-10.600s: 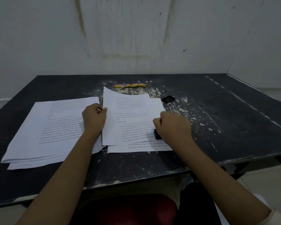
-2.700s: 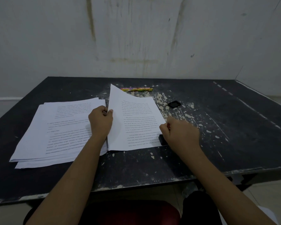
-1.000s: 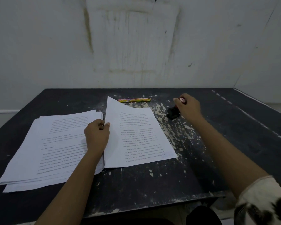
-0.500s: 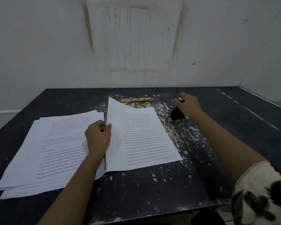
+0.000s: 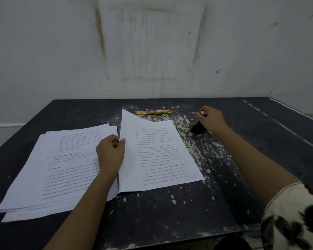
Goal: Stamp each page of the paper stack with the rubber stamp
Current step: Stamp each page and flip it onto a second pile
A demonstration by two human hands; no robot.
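Your right hand (image 5: 212,120) is curled round the black, red-topped rubber stamp (image 5: 197,129), base down near the far edge of the dark bench (image 5: 260,159). Your left hand (image 5: 109,153) pinches the left edge of the white printed page (image 5: 159,156), mid-bench. Carry the stamp over, set it flat, press evenly.

The table (image 5: 260,141) is matt and dark, its paint flaked to rough pale patches toward one o'clock. The sheet (image 5: 161,156) and the pile (image 5: 61,168) at nine o'clock are smooth matt white paper. The stamp (image 5: 198,129) at one o'clock is dull black with a shiny red top. The sleeve (image 5: 293,217) at five o'clock is printed cloth.
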